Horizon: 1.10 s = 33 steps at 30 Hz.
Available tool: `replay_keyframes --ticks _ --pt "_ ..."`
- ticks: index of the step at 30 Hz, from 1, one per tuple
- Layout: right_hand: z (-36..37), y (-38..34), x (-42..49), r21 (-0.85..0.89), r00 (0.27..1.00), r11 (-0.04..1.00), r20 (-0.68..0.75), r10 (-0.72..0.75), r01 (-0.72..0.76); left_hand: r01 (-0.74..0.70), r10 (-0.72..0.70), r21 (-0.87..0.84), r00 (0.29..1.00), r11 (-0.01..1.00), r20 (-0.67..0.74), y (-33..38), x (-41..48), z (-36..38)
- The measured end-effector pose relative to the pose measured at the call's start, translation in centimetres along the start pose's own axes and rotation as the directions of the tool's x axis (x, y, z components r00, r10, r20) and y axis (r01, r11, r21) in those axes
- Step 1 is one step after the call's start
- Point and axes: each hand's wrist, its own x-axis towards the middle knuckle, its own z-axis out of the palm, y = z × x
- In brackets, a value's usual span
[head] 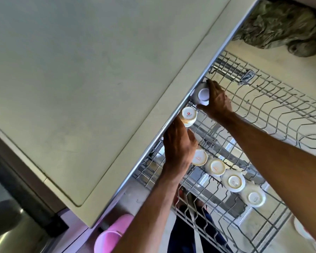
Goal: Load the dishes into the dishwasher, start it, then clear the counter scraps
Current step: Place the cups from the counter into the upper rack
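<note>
The wire dishwasher rack (263, 110) is pulled out from under the pale counter (80, 88). My right hand (218, 101) grips an upside-down white cup (202, 94) at the rack's far corner, close to the counter edge. Just nearer, my left hand (179, 147) holds a second inverted cup (188, 116) with a red mark on its base, its fingers curled round the cup's side. Several more upside-down cups and small bowls (233, 180) stand in a row along the rack's near side.
A pink plastic container (113, 234) stands on the floor below the counter corner. A crumpled grey-green cloth (281, 28) lies beyond the rack. A steel appliance (7, 225) is at lower left. A white dish (303, 229) shows at the rack's lower right.
</note>
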Motion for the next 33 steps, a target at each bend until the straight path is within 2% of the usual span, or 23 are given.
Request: replay_keyframes --ticks 3,9,14,19,24,27,30,33 --pt "-0.3 0.1 -0.3 0.043 1.000 0.999 0.017 -0.020 0.019 0.002 -0.002 -0.006 1.000 1.000 0.017 0.2 -0.1 -0.2" --pt "-0.2 -0.5 -3.9 0.159 0.983 0.987 -0.182 0.010 0.019 0.004 -0.003 -0.041 1.000 0.999 0.024 1.5 -0.7 -0.8" --pt "-0.8 -2.8 -10.3 0.211 0.907 0.954 -0.405 -0.113 0.213 -0.013 0.018 -0.080 0.998 0.997 0.066 2.4 -2.4 -1.0" --pt "-3.0 -6.0 -15.9 0.390 0.926 0.905 -0.378 -0.012 0.170 -0.045 0.063 -0.170 0.993 0.984 0.099 3.2 -4.9 -2.8" --pt "-6.6 -9.2 -20.8 0.484 0.947 0.865 -0.318 0.033 0.132 -0.145 0.161 -0.157 0.983 0.977 0.093 3.8 -9.5 -6.9" --pt "-9.2 -11.6 -23.2 0.525 0.928 0.834 -0.370 0.040 0.173 -0.193 0.203 -0.181 0.979 0.964 0.035 4.4 -12.2 -10.8" --pt "-12.0 -14.7 -25.0 0.595 0.921 0.779 -0.385 0.060 0.198 -0.190 0.180 -0.235 0.982 0.953 -0.062 5.1 -14.2 -14.8" --pt "-14.0 -18.4 -26.2 0.636 0.922 0.725 -0.386 0.002 0.264 -0.208 0.168 -0.199 0.965 0.958 -0.200 5.5 -15.6 -18.4"
